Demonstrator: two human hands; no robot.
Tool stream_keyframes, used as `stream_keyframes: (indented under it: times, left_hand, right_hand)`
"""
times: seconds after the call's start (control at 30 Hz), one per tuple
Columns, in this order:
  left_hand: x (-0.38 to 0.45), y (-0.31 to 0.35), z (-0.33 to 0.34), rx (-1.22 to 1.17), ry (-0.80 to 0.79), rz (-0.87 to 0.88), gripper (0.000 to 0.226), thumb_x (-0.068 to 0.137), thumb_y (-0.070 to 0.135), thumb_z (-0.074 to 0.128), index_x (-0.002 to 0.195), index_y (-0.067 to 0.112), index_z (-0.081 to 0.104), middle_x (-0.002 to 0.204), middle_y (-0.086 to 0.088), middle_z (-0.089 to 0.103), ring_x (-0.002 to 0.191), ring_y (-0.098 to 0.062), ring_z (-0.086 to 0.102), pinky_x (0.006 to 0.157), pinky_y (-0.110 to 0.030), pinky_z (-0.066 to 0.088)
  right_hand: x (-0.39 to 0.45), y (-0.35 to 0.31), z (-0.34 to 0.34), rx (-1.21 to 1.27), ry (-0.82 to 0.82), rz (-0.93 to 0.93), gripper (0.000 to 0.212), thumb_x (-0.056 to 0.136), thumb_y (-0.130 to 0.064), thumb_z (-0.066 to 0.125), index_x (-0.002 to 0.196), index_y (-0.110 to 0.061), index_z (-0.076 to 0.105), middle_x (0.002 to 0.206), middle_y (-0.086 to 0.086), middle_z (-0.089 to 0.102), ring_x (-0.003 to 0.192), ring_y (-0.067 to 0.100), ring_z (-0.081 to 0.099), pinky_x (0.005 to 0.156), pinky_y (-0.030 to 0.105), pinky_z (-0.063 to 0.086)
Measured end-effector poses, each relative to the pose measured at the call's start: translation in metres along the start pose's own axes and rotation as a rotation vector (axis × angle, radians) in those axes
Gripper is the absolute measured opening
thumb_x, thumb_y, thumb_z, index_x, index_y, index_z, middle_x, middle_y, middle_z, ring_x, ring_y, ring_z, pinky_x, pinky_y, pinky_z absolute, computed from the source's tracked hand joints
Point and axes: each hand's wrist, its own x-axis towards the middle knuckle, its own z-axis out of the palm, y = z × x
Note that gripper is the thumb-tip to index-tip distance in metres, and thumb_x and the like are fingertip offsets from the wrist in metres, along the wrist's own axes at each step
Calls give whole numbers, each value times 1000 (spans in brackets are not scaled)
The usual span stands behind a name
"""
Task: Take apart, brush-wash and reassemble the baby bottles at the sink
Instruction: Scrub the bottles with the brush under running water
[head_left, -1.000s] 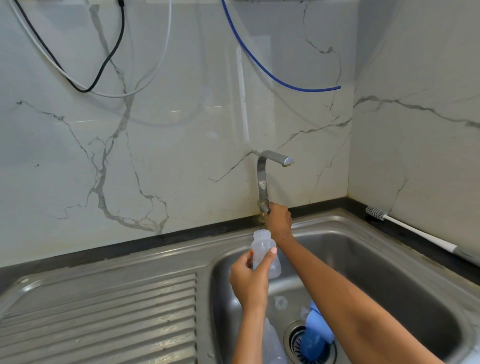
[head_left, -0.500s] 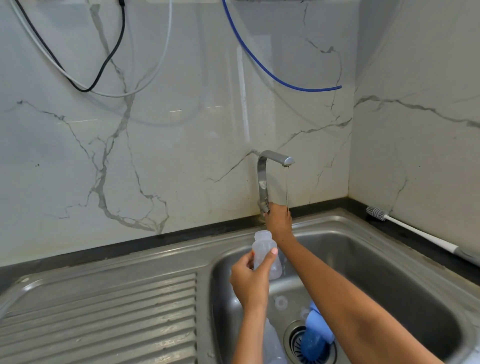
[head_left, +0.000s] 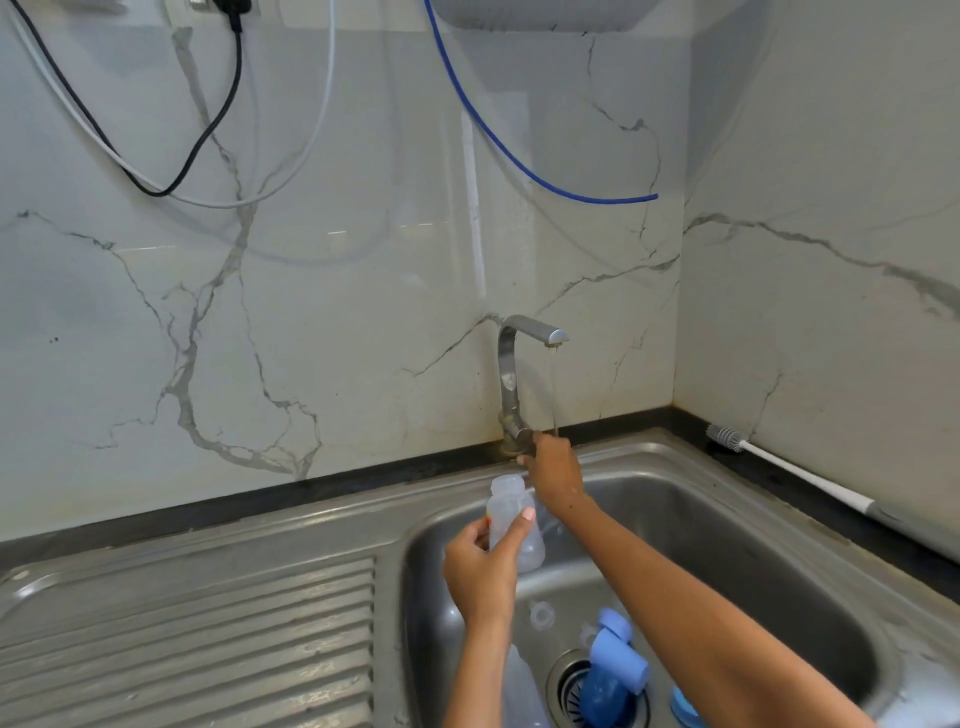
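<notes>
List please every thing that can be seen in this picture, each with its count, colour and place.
baby bottle: 1, clear, held over the sink basin
tap: 1, steel, behind the basin, thin stream of water running
sink: 1, steel, basin on the right, ribbed drainer on the left
bottle brush: 1, white handle with grey bristles, on the dark ledge right of the sink
blue parts: several, blue, on the drain at the basin bottom
small clear ring: 1, clear, on the basin floor
second clear bottle: 1, clear, lying in the basin, partly hidden by the forearm
cables: black, white and blue, on the marble wall
left hand: grips the baby bottle
right hand: on the tap base
</notes>
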Motion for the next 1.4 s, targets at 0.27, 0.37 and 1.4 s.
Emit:
stream_keyframes:
  times: [0.27,0.37,1.4]
  left_hand:
    - [-9,0,5,48,-93,-65,30,71,33,82,73,8,66,70,-5,62,68,-19,56,65,-30,44]
    - [-10,-1,5,45,-118,-87,41,72,34,81,79,-4,67,69,-9,60,68,-22,54,65,-30,42]
    - [-11,1,6,-76,-129,-436,41,83,33,71,103,-1,59,96,-21,64,86,-33,62,79,-40,50]
  right_hand:
    - [-55,70,-47,-140,-609,184,16,88,-1,63,101,3,71,99,19,73,92,25,71,89,37,57]
    - [-74,90,-80,-323,-499,110,20,91,1,54,108,3,65,108,20,68,99,30,67,87,36,53]
    - [-88,117,-163,-702,47,253,34,98,-10,45,132,-8,42,128,12,55,113,27,59,87,34,48]
